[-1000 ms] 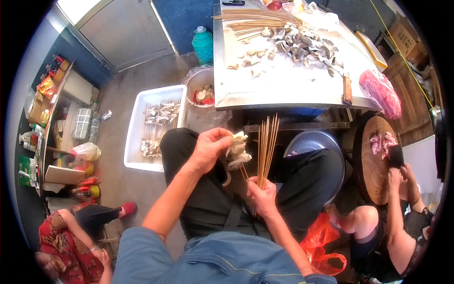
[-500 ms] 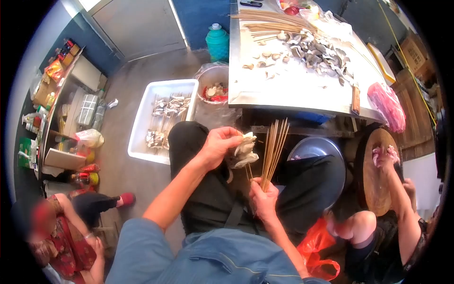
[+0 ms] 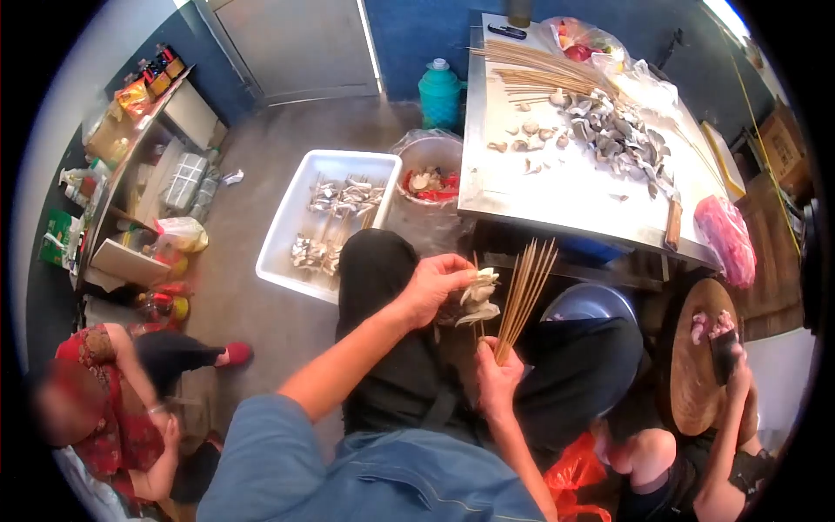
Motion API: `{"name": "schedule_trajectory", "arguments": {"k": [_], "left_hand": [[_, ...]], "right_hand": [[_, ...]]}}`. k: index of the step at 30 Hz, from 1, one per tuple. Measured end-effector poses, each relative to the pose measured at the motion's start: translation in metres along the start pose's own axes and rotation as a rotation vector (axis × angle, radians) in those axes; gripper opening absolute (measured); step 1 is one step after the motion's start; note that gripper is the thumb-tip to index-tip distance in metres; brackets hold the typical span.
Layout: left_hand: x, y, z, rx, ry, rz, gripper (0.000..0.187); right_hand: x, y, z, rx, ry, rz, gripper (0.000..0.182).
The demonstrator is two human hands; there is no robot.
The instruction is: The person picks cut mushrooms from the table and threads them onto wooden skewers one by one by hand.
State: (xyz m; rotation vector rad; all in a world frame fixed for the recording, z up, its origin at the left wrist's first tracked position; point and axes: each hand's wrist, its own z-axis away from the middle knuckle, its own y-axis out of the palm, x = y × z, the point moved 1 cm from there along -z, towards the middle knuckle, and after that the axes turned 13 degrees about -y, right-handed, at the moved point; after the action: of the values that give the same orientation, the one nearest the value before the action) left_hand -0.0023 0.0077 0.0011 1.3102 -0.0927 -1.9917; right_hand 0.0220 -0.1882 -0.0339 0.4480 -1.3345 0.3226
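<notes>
Head view: no readable writing. Steel table (image 3: pixel 557 187) upper right with mushroom pieces (image 3: pixel 613 130); white tray (image 3: pixel 300 217) on concrete floor, left of centre. Left hand (image 3: pixel 435 287), centre frame, fingers pinching mushrooms (image 3: pixel 477 296) on a skewer. Right hand (image 3: pixel 497 378) below it, fingers closed around skewer bundle (image 3: pixel 524 291).

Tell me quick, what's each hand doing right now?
Left hand: closed on the mushroom pieces, pressing them onto a skewer.
Right hand: closed around the bundle of bamboo skewers, held upright.
</notes>
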Motion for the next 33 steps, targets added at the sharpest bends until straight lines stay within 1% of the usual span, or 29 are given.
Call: {"name": "schedule_trajectory", "arguments": {"k": [1, 3, 4, 6, 7, 8, 10, 11, 13, 15, 17, 19, 20, 21, 22, 23, 24, 26, 28, 29, 30, 31, 33], "left_hand": [[0.001, 0.001, -0.001, -0.007, 0.018, 0.004, 0.011], [0.003, 0.001, -0.003, -0.031, 0.037, -0.037, 0.011], [0.004, 0.004, -0.002, -0.047, 0.065, -0.09, 0.012], [0.008, 0.006, 0.002, -0.048, -0.028, -0.122, 0.012], [0.011, 0.01, 0.003, -0.056, 0.002, -0.144, 0.012], [0.013, 0.01, 0.005, -0.03, -0.013, -0.134, 0.012], [0.013, 0.007, 0.007, 0.019, -0.095, -0.124, 0.011], [0.017, 0.005, 0.006, 0.01, -0.094, -0.121, 0.011], [0.024, 0.006, 0.004, 0.061, -0.062, -0.149, 0.011], [0.022, 0.007, 0.005, 0.049, -0.067, -0.161, 0.011], [0.022, 0.008, 0.004, 0.038, -0.075, -0.173, 0.013], [0.022, 0.014, 0.005, 0.045, -0.001, -0.171, 0.022], [0.019, 0.016, 0.006, 0.045, 0.003, -0.168, 0.022], [0.016, 0.018, 0.009, 0.084, 0.036, -0.159, 0.026], [0.012, 0.019, 0.013, 0.123, 0.068, -0.151, 0.03], [0.005, 0.018, 0.014, 0.077, 0.093, -0.191, 0.03], [-0.003, 0.018, 0.015, 0.065, 0.13, -0.11, 0.029], [-0.036, 0.008, 0.015, -0.024, 0.266, -0.057, 0.028], [-0.079, -0.022, 0.014, -0.166, 0.489, -0.109, 0.027], [-0.11, -0.024, 0.025, -0.277, 0.584, -0.03, 0.027], [-0.138, -0.042, 0.026, -0.39, 0.617, 0.005, 0.027], [-0.17, -0.056, 0.037, -0.506, 0.654, -0.039, 0.027], [-0.222, -0.09, 0.046, -0.539, 0.702, -0.049, 0.026]], "right_hand": [[-0.006, 0.0, -0.001, 0.01, 0.004, -0.005, 0.014], [-0.014, -0.001, -0.009, 0.042, -0.321, 0.146, 0.012], [-0.012, -0.001, -0.011, 0.05, -0.323, 0.14, 0.012], [-0.007, 0.001, -0.013, 0.136, -0.16, 0.058, 0.01], [-0.003, 0.004, -0.014, 0.134, -0.151, 0.031, 0.008], [0.0, 0.005, -0.013, 0.139, -0.149, 0.028, 0.008], [0.006, 0.004, -0.01, 0.152, -0.079, 0.002, 0.008], [0.009, 0.005, -0.007, 0.136, -0.059, 0.0, 0.008], [0.007, 0.005, -0.006, 0.133, -0.045, -0.005, 0.008], [0.008, 0.005, -0.011, 0.117, -0.034, -0.016, 0.008], [0.013, 0.004, -0.016, 0.141, 0.003, 0.039, 0.013], [0.015, 0.003, -0.019, 0.133, 0.008, 0.007, 0.013], [0.017, 0.003, -0.022, 0.126, 0.008, -0.028, 0.013], [0.018, 0.006, -0.023, 0.131, -0.042, -0.026, 0.014], [0.017, 0.006, -0.024, 0.13, -0.044, -0.026, 0.014], [0.017, 0.007, -0.024, 0.141, -0.07, -0.007, 0.015], [0.017, 0.007, -0.024, 0.153, -0.096, 0.013, 0.016], [0.022, 0.01, -0.021, 0.159, -0.082, 0.034, 0.018], [0.021, 0.01, -0.019, 0.172, -0.065, 0.056, 0.021], [0.015, 0.007, -0.016, 0.176, -0.038, 0.009, 0.022], [0.01, 0.004, -0.014, 0.178, -0.011, -0.038, 0.023], [0.006, 0.002, -0.011, 0.18, -0.012, -0.039, 0.023], [-0.003, 0.0, -0.005, 0.187, 0.077, -0.003, 0.025]]}}
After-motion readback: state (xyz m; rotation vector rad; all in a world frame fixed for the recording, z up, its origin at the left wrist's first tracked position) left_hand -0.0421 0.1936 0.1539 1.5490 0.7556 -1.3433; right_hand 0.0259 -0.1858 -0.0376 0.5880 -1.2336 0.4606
